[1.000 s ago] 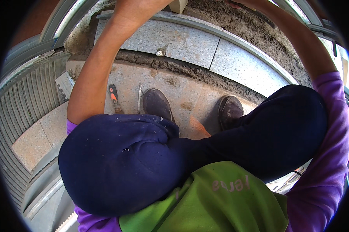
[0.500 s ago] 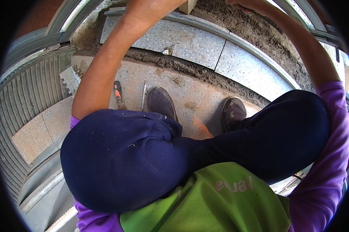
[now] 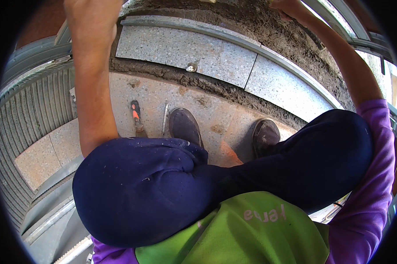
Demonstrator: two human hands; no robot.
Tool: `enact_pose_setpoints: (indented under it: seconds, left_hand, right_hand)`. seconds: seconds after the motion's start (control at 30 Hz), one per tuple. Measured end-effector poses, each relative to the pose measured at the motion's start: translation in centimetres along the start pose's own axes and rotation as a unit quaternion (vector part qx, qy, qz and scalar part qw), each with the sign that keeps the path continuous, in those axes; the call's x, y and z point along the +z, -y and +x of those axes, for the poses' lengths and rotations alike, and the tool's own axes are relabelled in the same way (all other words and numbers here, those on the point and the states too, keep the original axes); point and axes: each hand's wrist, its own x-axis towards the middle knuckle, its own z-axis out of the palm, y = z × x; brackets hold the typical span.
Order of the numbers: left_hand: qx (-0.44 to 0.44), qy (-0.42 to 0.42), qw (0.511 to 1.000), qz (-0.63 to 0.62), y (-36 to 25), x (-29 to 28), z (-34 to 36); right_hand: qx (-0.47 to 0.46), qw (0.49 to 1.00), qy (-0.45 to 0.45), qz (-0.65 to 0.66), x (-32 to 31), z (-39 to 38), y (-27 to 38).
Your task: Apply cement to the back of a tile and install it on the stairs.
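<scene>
Grip | left hand (image 3: 94,12): frame-cropped | right hand (image 3: 288,7): near rough brown bed (image 3: 295,42) | both: opening and hold, cannot tell

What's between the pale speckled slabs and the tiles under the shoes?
A rough, dark strip of soil- or mortar-like material runs between the pale speckled slabs and the brownish floor tiles, per the head view.

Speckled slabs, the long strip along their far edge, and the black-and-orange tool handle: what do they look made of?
Speckled slabs: probably terrazzo or granite-type stone, smooth-looking, from the dark and light chips in a pale ground.
Long strip: likely metal, dull finish, from its even grey and crisp edges; not certain.
Tool handle: seems plastic or rubber, from its moulded two-colour look.
</scene>
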Motion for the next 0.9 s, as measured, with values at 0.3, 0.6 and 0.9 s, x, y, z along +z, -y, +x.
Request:
enact_pose_setpoints:
  seconds: [0.3, 0.6, 0.9]
  left_hand:
    - [0.048, -0.003, 0.999, -0.024, 3.5, -5.5, -1.7]
    - [-0.177, -0.133, 0.952, -0.213, 8.8, -14.7, -1.5]
    - [-0.224, -0.307, 0.915, -0.138, 11.0, -23.2, -5.9]
  right_hand:
    - [-0.039, 0.998, 0.017, -0.038, 4.1, 4.2, -1.0]
    - [-0.171, 0.969, 0.022, -0.179, 5.5, 4.9, -2.9]
    - [-0.182, 0.956, -0.013, -0.230, 4.2, 4.4, -0.9]
